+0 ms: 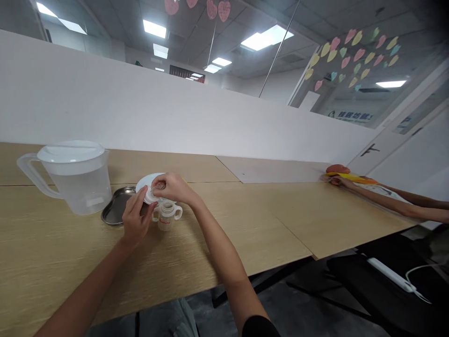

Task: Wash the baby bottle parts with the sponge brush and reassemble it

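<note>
My right hand [171, 187] pinches a small clear teat [159, 186] with its fingertips, above a white screw collar [150, 195]. The fingers of my left hand [135, 220] reach up to the collar's lower edge and seem to hold it. A round white disc [143, 181], perhaps a plate or lid, lies partly behind both. Just below my right hand stands a clear baby bottle [165, 219] with two handles and red print, its top open. A steel kidney tray [117, 206] lies to the left of my left hand.
A clear plastic jug [75, 185] with a white lid stands at the left on the wooden table [224, 224]. At the far right, another person's hand [336, 181] rests on a yellow cloth [351, 178] beside an orange object [337, 169]. A white partition runs behind the table.
</note>
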{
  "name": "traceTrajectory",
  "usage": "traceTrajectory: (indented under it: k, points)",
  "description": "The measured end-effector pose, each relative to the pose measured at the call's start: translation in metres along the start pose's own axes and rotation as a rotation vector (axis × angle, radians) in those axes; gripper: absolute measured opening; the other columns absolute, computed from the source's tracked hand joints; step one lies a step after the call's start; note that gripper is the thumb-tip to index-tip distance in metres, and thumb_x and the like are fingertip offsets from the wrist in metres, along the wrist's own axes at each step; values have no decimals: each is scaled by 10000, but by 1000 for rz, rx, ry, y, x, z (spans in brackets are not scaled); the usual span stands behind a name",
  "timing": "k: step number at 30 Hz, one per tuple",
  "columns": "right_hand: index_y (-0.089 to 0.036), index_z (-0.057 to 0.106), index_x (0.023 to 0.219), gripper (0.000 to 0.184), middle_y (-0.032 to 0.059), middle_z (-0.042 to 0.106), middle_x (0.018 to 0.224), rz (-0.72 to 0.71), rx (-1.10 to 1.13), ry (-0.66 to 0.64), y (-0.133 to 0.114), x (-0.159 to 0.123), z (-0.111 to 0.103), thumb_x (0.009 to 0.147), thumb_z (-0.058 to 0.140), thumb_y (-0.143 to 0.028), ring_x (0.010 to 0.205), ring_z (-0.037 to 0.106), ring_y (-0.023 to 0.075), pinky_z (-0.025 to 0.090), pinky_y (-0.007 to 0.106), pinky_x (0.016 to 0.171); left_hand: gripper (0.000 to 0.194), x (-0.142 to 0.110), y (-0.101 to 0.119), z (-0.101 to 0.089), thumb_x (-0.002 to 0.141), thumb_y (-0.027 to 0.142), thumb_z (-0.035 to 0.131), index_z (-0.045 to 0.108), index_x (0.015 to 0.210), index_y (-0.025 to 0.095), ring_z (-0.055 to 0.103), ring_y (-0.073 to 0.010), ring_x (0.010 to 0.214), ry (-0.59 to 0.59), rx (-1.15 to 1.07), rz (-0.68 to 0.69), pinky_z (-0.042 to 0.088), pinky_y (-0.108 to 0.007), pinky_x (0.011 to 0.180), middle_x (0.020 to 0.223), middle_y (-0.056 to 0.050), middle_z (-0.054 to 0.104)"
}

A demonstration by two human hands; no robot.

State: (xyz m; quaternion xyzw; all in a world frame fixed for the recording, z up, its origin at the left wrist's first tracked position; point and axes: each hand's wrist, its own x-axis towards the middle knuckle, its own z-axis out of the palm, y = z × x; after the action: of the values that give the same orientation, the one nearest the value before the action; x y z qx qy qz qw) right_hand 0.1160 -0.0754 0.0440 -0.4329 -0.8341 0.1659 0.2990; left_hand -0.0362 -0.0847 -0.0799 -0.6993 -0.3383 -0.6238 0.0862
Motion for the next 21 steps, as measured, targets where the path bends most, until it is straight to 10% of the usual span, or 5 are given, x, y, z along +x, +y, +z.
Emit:
traceTrajectory:
  k: [12, 21]
  points:
    - [-112, 698, 850, 83, 20, 691, 713, 383, 846, -33, 31, 15, -2, 831, 643, -171, 596, 601, 78, 547, 199, 657, 461, -3, -9, 4, 931, 360, 597, 534, 1368, 227, 606, -273, 1197, 20, -20, -75, 487, -456, 1024, 1303, -92, 638]
    - [-125, 708, 1038, 254, 155, 718, 1112, 506, -535, 51, 69, 14, 15, 817, 598, -62, 1117, 629, 248, 475, 366, 955, 472, -1, -18, 5, 920, 505, 555, 613, 1261, 184, 599, -305, 1178, -13, -13, -282, 455, -478, 1015, 1235, -126, 665]
